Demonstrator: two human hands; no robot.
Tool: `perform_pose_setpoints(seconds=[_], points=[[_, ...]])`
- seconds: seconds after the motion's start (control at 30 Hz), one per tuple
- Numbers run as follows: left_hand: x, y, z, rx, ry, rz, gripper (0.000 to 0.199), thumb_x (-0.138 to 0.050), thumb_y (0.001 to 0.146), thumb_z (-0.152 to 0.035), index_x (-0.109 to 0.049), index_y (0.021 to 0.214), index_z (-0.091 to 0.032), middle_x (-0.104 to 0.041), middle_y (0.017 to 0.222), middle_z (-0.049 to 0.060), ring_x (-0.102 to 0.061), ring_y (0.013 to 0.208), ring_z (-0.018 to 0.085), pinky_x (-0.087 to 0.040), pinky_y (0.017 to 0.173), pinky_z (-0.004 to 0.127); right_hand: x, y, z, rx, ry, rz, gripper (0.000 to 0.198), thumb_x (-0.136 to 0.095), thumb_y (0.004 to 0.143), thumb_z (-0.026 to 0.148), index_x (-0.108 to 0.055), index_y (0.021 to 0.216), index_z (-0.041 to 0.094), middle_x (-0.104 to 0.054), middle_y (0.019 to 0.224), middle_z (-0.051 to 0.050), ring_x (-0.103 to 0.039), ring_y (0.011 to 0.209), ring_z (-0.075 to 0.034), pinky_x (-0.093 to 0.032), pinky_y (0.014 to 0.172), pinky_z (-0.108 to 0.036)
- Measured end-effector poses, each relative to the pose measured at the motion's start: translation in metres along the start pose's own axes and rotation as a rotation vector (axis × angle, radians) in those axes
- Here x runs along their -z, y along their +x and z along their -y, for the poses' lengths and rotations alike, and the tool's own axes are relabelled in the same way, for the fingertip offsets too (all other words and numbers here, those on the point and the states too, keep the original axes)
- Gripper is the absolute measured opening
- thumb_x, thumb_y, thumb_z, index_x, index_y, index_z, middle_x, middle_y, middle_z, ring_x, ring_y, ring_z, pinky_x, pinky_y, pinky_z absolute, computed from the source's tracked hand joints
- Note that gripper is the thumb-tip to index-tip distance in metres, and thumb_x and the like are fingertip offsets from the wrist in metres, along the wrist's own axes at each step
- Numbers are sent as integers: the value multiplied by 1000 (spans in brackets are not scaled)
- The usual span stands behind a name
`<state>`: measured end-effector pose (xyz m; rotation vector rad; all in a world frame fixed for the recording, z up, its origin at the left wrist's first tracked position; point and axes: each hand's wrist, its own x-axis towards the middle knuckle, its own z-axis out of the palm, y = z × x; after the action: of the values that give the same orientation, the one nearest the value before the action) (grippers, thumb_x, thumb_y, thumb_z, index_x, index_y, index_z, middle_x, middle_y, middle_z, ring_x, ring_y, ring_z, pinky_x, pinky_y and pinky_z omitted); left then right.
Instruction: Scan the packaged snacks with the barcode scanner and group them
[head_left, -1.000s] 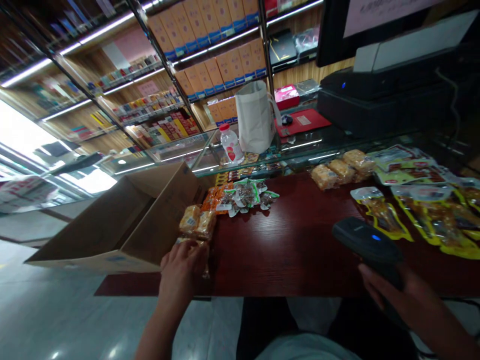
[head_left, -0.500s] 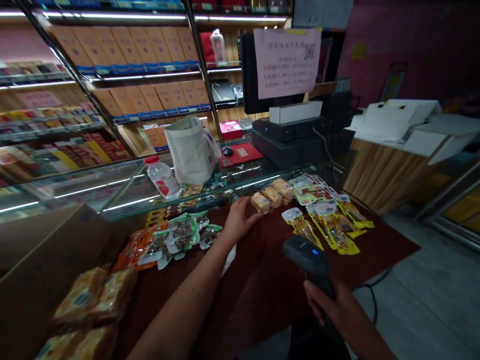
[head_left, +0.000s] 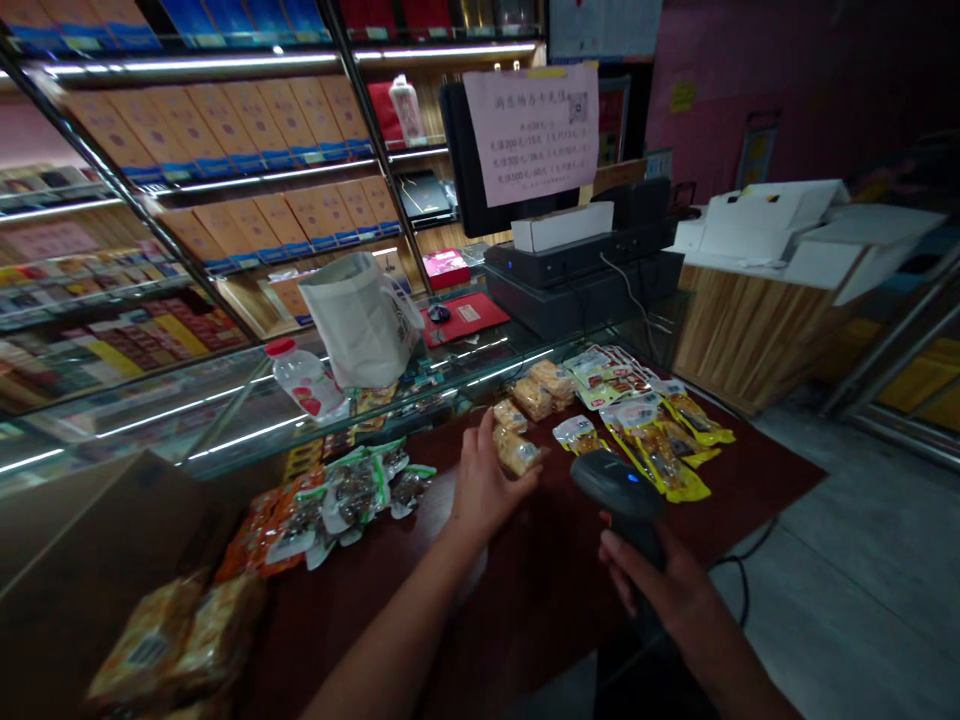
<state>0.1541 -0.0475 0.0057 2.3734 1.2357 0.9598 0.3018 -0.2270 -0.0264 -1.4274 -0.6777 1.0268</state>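
My left hand is closed around a clear-wrapped, pale golden snack block, its thumb in front and fingers behind. Just beyond it, more wrapped snack blocks form a row on the dark red table. In my right hand is a black barcode scanner with a lit blue spot, its head toward the left. Yellow-edged snack packets lie past the scanner. Green-and-white packets are behind those.
A cardboard box stands at left, with wrapped blocks beside it. Orange packets and green-edged packets lie to its right. On the glass counter are a bottle, white bag and cash register.
My left hand has taken hold of a wrapped snack block and drawn it from the row toward me. The scanner remains in my right hand. The view has shifted slightly.
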Motion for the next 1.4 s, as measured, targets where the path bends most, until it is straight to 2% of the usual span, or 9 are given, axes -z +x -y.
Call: perform_pose_setpoints(seconds=[0.17,0.37,0.47,0.53,0.6,0.7,0.87,1.13,1.4], points=[[20,-66,-31,51,-104,67,105,-80,66,-35,-24,154,-28,-44,128,11,-57,115,29,-49,98,44,-21,3,17,28,29,-31,44,-77,72,53,-62,94,18,-57,47,7,-50,40,-12,-40,43,-24],[35,-95,-35,164,-381,39,108,-91,52,-36,-41,148,-30,-45,133,12,-54,121,32,-52,97,43,-40,-4,24,20,48,-5,44,-82,65,42,-62,97,19,-64,59,5,-54,45,-13,-43,45,-25],[49,-97,-28,326,-744,58,90,-89,57,-39,-54,139,-28,-54,134,12,-59,119,32,-58,88,39,-41,-4,25,35,57,45,39,-80,69,42,-62,95,20,-57,51,8,-50,44,-12,-41,46,-25],[57,-95,-23,502,-967,75,70,-86,63,-40,-64,127,-23,-65,123,13,-66,107,29,-60,79,35,-41,-4,26,62,74,78,37,-79,70,42,-62,94,20,-55,50,8,-47,44,-11,-39,45,-24],[64,-92,-18,646,-1086,104,53,-87,61,-39,-73,108,-17,-73,108,13,-71,91,26,-60,70,32,-43,-3,29,81,72,98,35,-79,70,42,-61,91,20,-54,50,8,-46,43,-11,-38,45,-23],[70,-87,-10,707,-1157,111,41,-92,54,-36,-74,85,-15,-76,92,10,-70,76,20,-59,62,27,-48,-2,34,94,42,118,34,-80,70,41,-59,88,20,-54,49,8,-46,43,-10,-38,45,-22],[73,-77,8,710,-1199,-40,40,-93,52,-33,-73,81,-15,-76,85,6,-71,74,18,-61,66,28,-55,7,41,156,27,171,35,-76,76,50,-58,85,21,-55,49,7,-48,44,-11,-39,46,-23],[65,-67,51,637,-1111,-505,38,-92,52,-35,-72,77,-15,-75,82,3,-71,77,16,-61,78,34,-55,15,27,238,-154,266,34,-63,86,54,-57,88,21,-58,56,5,-56,48,-14,-45,50,-25],[57,-71,66,603,-1102,-637,32,-88,59,-32,-72,80,-15,-75,85,3,-72,81,15,-60,84,34,-68,14,22,311,-286,342,26,-65,87,48,-65,89,22,-57,52,4,-53,45,-16,-41,48,-26]])
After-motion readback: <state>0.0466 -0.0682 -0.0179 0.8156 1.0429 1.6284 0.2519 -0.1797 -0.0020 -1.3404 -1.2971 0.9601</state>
